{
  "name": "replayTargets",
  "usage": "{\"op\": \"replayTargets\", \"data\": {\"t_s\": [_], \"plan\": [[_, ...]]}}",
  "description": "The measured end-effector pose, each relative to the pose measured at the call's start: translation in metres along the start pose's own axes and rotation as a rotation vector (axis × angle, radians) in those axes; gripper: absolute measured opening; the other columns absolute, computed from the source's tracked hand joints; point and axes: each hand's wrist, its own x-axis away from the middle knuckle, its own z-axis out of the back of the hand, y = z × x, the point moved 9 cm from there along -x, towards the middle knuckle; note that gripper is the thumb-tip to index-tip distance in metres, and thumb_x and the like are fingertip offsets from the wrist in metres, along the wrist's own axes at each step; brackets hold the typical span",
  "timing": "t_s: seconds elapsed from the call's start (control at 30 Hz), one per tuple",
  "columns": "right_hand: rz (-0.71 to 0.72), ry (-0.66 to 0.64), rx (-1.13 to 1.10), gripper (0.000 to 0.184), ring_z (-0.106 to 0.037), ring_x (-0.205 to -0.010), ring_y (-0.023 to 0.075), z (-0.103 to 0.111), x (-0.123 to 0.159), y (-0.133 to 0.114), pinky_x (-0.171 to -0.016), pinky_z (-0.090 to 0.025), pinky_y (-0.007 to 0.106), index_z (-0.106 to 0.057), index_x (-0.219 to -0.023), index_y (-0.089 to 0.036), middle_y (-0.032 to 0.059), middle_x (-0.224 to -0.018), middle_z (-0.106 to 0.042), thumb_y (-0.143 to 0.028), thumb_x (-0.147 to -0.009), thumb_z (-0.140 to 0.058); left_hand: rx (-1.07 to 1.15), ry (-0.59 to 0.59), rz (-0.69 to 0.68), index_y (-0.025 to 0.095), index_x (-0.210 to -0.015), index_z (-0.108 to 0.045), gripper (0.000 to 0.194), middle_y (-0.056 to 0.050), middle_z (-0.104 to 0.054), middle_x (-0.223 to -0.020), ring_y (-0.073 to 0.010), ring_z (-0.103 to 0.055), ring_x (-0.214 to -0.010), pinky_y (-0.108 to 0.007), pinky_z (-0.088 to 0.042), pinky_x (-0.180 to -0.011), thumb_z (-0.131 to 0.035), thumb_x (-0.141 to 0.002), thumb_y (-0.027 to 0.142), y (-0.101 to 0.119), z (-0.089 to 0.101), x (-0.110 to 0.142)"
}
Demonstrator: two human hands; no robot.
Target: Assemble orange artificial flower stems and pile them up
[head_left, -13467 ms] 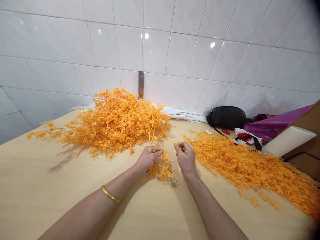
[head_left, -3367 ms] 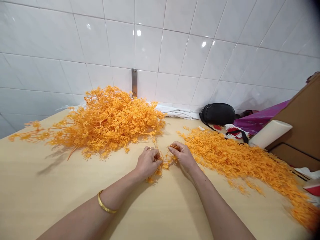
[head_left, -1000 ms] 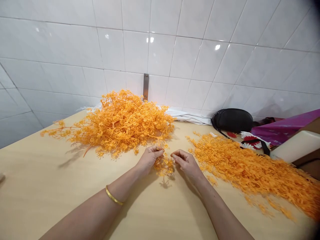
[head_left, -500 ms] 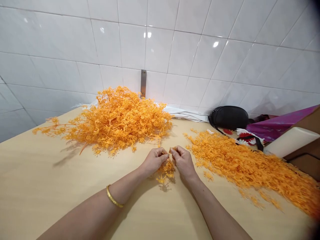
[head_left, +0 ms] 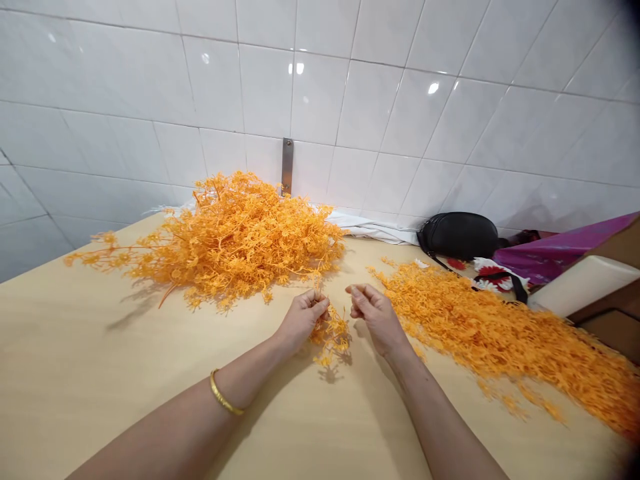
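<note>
Table (head_left: 85,380) of pale wood fills the bottom of my screen, and a white tile wall (head_left: 125,80) rises behind it, with a steel strip (head_left: 287,167) fixed on the tiles. Going from the left, I first see a big pile of orange sprigs (head_left: 240,243) lying on the table near the wall. A white cloth (head_left: 373,229) lies along the wall behind it and continues to the right. My operator view shows the left hand (head_left: 303,320), with a gold bangle (head_left: 223,393) on the wrist, in a narrow shape: its fingers curl and hold the top of one small sprig (head_left: 330,337). This sprig is between the two hands, just in front of the pile. The right hand (head_left: 376,317) is near the sprig but does not touch it. Its fingers are loosely curled with the thumb close to them, and I cannot tell if a tiny piece is inside. Just right of this hand, a long spread of orange pieces (head_left: 490,347) lies on the table. Behind the spread are a black bag (head_left: 457,235), a flowered cloth (head_left: 493,272), a purple sheet (head_left: 545,247) and a cream block (head_left: 583,283).
</note>
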Motion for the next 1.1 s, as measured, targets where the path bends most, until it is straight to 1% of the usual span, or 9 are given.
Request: {"op": "replayTargets", "data": {"t_s": [0.17,0.37,0.43,0.57,0.67,0.77,0.87,0.97,1.1], "plan": [[-0.079,-0.234,0.155,0.033,-0.037,-0.045,0.0072,-0.027,0.011,0.011,-0.042,-0.028,0.02,-0.053,-0.065,-0.016,-0.0048,-0.051,-0.044,-0.047,-0.063,-0.062,0.063,0.007,0.015,0.015,-0.06,-0.044,0.025,0.006,-0.042,-0.049,-0.0045,-0.037,-0.043,-0.017,-0.029,-0.043,-0.061,-0.062,0.033,-0.001,-0.002,0.002],[-0.143,-0.326,-0.009,0.031,-0.032,-0.042,0.0058,-0.038,0.015,0.014,-0.042,-0.025,0.019,-0.047,-0.059,-0.016,-0.0068,-0.047,-0.039,-0.043,-0.063,-0.063,0.042,-0.062,0.025,0.015,-0.059,-0.046,0.023,0.006,-0.042,-0.047,-0.004,-0.036,-0.041,-0.018,-0.028,-0.042,-0.062,-0.061,0.031,-0.004,-0.01,0.003],[-0.086,-0.212,0.006,0.032,-0.033,-0.043,0.0062,-0.018,0.005,0.009,-0.043,-0.026,0.02,-0.046,-0.056,-0.016,-0.0063,-0.047,-0.039,-0.043,-0.063,-0.062,0.044,-0.074,0.048,0.015,-0.059,-0.046,0.021,0.006,-0.042,-0.045,-0.004,-0.036,-0.039,-0.018,-0.028,-0.041,-0.061,-0.062,0.029,-0.004,-0.008,0.003],[0.082,0.438,0.053,0.031,-0.033,-0.044,0.0062,0.079,-0.007,-0.004,-0.042,-0.028,0.02,-0.046,-0.055,-0.017,-0.0066,-0.049,-0.038,-0.042,-0.059,-0.064,0.116,0.055,0.103,0.016,-0.061,-0.047,0.019,0.004,-0.045,-0.047,-0.0061,-0.041,-0.04,-0.019,-0.031,-0.041,-0.061,-0.06,0.027,-0.004,0.013,0.001],[0.024,0.559,-0.079,0.03,-0.037,-0.043,0.0066,0.104,-0.008,0.005,-0.044,-0.032,0.022,-0.043,-0.058,-0.019,-0.0063,-0.051,-0.042,-0.04,-0.058,-0.064,0.152,0.124,0.089,0.015,-0.06,-0.047,0.018,0.005,-0.044,-0.046,-0.0044,-0.038,-0.039,-0.017,-0.028,-0.04,-0.061,-0.061,0.026,-0.003,0.024,-0.002],[0.018,0.374,-0.117,0.025,-0.041,-0.044,0.0068,0.077,-0.008,0.001,-0.047,-0.035,0.022,-0.049,-0.071,-0.018,-0.0044,-0.059,-0.05,-0.037,-0.06,-0.063,0.096,0.112,0.024,0.014,-0.058,-0.047,0.018,0.004,-0.045,-0.046,-0.0022,-0.034,-0.039,-0.015,-0.024,-0.04,-0.06,-0.065,0.024,0.0,0.024,-0.004],[0.094,0.119,-0.037,0.026,-0.036,-0.043,0.0061,0.032,0.0,-0.015,-0.045,-0.03,0.021,-0.055,-0.084,-0.018,-0.0058,-0.056,-0.044,-0.039,-0.07,-0.055,0.079,0.099,0.023,0.014,-0.058,-0.047,0.017,0.003,-0.047,-0.047,-0.0024,-0.035,-0.039,-0.016,-0.025,-0.041,-0.058,-0.067,0.023,-0.001,0.02,-0.004],[0.124,-0.083,0.187,0.027,-0.034,-0.046,0.0064,-0.003,0.009,-0.022,-0.046,-0.028,0.021,-0.059,-0.084,-0.016,-0.0047,-0.057,-0.042,-0.04,-0.072,-0.054,0.079,0.1,0.011,0.014,-0.056,-0.046,0.019,0.004,-0.046,-0.046,-0.0029,-0.036,-0.039,-0.016,-0.026,-0.042,-0.059,-0.067,0.024,0.001,0.018,-0.003],[0.096,-0.28,0.368,0.022,-0.038,-0.051,0.0085,-0.033,0.017,-0.013,-0.05,-0.03,0.022,-0.061,-0.077,-0.015,-0.0039,-0.054,-0.044,-0.035,-0.069,-0.059,0.095,0.069,-0.008,0.014,-0.055,-0.045,0.023,0.004,-0.045,-0.046,-0.0026,-0.035,-0.039,-0.016,-0.027,-0.042,-0.061,-0.066,0.027,0.003,0.015,-0.003]]}}
